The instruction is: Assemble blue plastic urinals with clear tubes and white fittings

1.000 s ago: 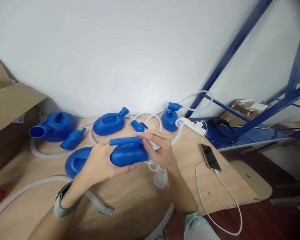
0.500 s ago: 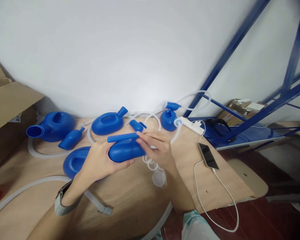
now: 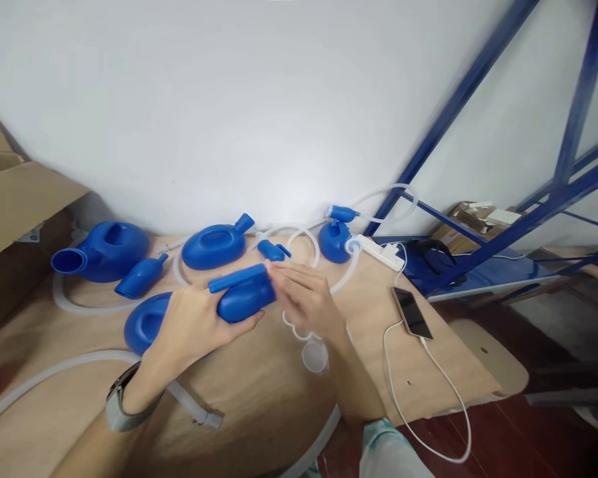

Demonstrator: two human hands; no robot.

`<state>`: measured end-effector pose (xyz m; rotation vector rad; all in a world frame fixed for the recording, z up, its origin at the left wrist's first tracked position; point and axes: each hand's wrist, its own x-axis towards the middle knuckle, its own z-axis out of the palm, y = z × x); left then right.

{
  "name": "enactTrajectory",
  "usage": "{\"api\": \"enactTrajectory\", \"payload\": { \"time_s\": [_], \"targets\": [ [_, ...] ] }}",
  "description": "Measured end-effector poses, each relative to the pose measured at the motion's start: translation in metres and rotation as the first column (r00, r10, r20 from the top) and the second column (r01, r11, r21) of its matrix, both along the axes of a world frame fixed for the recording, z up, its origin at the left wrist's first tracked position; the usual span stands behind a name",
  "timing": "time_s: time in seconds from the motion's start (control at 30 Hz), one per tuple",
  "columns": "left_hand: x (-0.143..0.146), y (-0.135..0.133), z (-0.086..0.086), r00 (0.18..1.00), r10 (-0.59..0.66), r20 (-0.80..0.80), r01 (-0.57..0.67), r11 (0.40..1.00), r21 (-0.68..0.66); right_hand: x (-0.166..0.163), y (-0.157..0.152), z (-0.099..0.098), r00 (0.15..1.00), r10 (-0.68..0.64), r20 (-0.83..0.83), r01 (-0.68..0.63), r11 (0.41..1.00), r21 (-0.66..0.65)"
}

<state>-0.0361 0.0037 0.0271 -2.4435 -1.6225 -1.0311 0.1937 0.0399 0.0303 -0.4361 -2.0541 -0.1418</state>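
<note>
My left hand point(image 3: 199, 317) wraps round a blue plastic urinal head point(image 3: 246, 302), which has a rounded body and a long straight bar along its top. At the right end of that piece, the fingers of my right hand point(image 3: 306, 292) are pinched together; they hide this end. A blue urinal bottle point(image 3: 142, 325) lies partly behind my left wrist. Just beyond my hands is a small blue piece with a handle point(image 3: 273, 250). Clear plastic rings point(image 3: 301, 332) and a round translucent cap point(image 3: 314, 356) lie beneath my right hand.
More blue urinal bottles point(image 3: 214, 247) stand along the wall, with clear hoses point(image 3: 80, 362) across the table. A cardboard box point(image 3: 24, 206) is at left. On the right are a power strip point(image 3: 381, 252), a phone point(image 3: 412, 313) on a white cable and a blue metal rack point(image 3: 458, 99).
Both hands have shifted slightly left with the urinal head, which now tilts up more to the right. My right fingers stay at its right end, somewhat blurred.
</note>
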Motion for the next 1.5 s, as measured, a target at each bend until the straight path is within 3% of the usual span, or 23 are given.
{"api": "enactTrajectory", "payload": {
  "time_s": [0.07,0.13,0.27,0.37,0.53,0.7,0.83,0.9,1.03,1.27,1.37,1.5],
  "targets": [
    [-0.002,-0.001,0.001,0.999,-0.029,-0.042,0.028,0.999,-0.020,0.007,0.005,0.000,0.989,0.136,-0.052,-0.141,0.982,-0.124],
    [-0.003,0.000,0.002,0.996,-0.066,-0.062,0.063,0.997,-0.049,0.012,0.009,0.000,0.975,0.183,-0.127,-0.213,0.931,-0.295],
    [-0.002,0.004,0.003,0.992,-0.094,-0.088,0.086,0.992,-0.096,0.018,0.019,-0.002,0.941,0.160,-0.299,-0.323,0.690,-0.648],
    [-0.001,0.006,0.002,0.991,-0.102,-0.092,0.090,0.988,-0.123,0.015,0.027,-0.003,0.906,0.167,-0.390,-0.410,0.579,-0.705],
    [-0.002,0.005,0.002,0.990,-0.141,0.001,0.140,0.985,-0.096,0.004,0.029,-0.006,0.837,0.147,-0.528,-0.517,0.531,-0.672],
    [-0.001,0.006,0.004,0.991,-0.118,0.070,0.124,0.988,-0.087,-0.007,0.022,-0.008,0.792,0.050,-0.608,-0.510,0.600,-0.615],
    [0.000,0.006,0.005,0.985,-0.135,0.111,0.145,0.986,-0.088,-0.008,0.019,-0.006,0.779,0.117,-0.616,-0.511,0.686,-0.517],
    [0.000,0.005,0.006,0.979,-0.158,0.129,0.170,0.981,-0.092,-0.003,0.019,-0.003,0.802,0.185,-0.568,-0.517,0.693,-0.503],
    [0.002,0.001,0.008,0.959,-0.242,0.145,0.261,0.957,-0.131,0.010,0.021,0.002,0.795,0.288,-0.534,-0.581,0.615,-0.533],
    [0.005,0.008,0.005,0.935,-0.296,0.197,0.333,0.923,-0.195,0.018,0.029,-0.002,0.785,0.223,-0.578,-0.614,0.408,-0.676],
    [0.007,0.009,0.005,0.936,-0.292,0.195,0.331,0.918,-0.217,0.018,0.031,-0.003,0.802,0.184,-0.569,-0.592,0.378,-0.712],
    [0.008,0.005,0.006,0.953,-0.261,0.153,0.295,0.913,-0.282,0.018,0.028,0.000,0.818,0.198,-0.540,-0.572,0.383,-0.725]
  ]
}}
